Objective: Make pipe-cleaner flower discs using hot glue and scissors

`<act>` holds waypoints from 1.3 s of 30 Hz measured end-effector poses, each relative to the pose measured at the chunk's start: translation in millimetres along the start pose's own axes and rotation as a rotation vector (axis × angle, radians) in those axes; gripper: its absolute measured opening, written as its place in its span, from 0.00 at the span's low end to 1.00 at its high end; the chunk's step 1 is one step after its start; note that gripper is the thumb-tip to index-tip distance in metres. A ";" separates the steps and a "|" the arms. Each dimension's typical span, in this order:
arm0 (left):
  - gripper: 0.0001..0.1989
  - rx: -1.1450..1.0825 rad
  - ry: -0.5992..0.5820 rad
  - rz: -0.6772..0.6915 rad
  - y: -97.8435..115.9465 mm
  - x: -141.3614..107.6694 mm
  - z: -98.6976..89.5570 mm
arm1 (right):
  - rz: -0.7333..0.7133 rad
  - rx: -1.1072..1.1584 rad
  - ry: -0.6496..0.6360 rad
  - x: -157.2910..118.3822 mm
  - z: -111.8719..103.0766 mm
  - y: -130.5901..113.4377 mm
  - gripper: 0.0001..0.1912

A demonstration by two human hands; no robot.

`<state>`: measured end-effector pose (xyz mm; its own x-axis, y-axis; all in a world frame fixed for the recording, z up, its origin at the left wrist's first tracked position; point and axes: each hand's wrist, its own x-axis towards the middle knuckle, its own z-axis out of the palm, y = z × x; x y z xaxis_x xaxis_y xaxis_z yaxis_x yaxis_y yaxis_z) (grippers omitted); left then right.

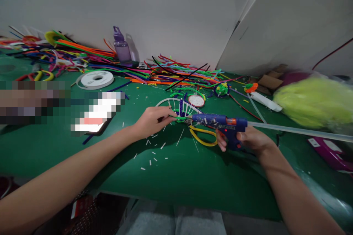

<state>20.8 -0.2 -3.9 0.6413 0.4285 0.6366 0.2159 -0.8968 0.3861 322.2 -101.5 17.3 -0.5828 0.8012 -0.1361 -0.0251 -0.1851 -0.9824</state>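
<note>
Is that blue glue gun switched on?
It seems on: a small red light glows on the glue gun in the right hand.

Gripping blue plastic glue gun [212, 120], right hand [254, 140]
Pinching green fuzzy stem [181, 118], left hand [152, 121], behind front edge of green desk [193, 183]

Green table [198, 181], glossy top. Colorful pipe cleaners [88, 49] heaped along wall side, purple bottle [122, 50], white spool [106, 81]; white scraps [163, 145] scattered nearer front.
</note>
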 end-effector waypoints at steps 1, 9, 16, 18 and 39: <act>0.06 0.001 -0.003 -0.003 0.0 -0.1 -0.2 | 0.007 -0.003 0.004 0.0 0.1 -0.3 0.25; 0.07 -0.003 -0.001 -0.003 0.5 -0.4 -0.8 | 0.005 -0.006 0.012 0.9 2.7 -3.9 0.23; 0.07 0.022 -0.004 -0.005 2.1 0.4 -1.5 | -0.032 0.032 -0.013 1.2 -0.7 0.2 0.23; 0.06 0.026 0.002 0.001 1.8 0.5 -1.5 | -0.034 0.035 -0.014 1.3 -0.4 0.1 0.23; 0.08 0.038 -0.011 0.003 0.4 -0.3 -2.2 | -0.043 -0.010 0.073 -3.5 -3.7 -0.3 0.23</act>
<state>19.0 -0.5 -2.4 0.6500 0.4247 0.6302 0.2418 -0.9018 0.3583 327.3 -102.2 17.6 -0.5202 0.8478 -0.1029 -0.0406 -0.1448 -0.9886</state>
